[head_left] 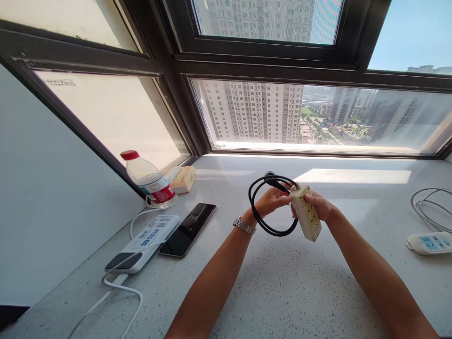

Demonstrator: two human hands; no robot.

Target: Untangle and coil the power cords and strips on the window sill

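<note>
My right hand (320, 205) grips a cream power strip (306, 214) from its right side, thumb on the socket face. The strip is tilted above the speckled counter. A black power cord (254, 207) leaves its upper end and hangs in a loop to the left. My left hand (271, 201), with a metal watch on the wrist, is closed around the gathered cord near the black plug (271, 176). Its fingers are partly hidden behind the cord and the strip.
At left on the counter (268, 292) are a smartphone (188, 230), a white power bank (146, 242) with a white cable, a red-capped bottle (150, 181) and a tissue pack (184, 180). A second power strip (430, 243) with a coiled cord lies at right. Windows stand behind.
</note>
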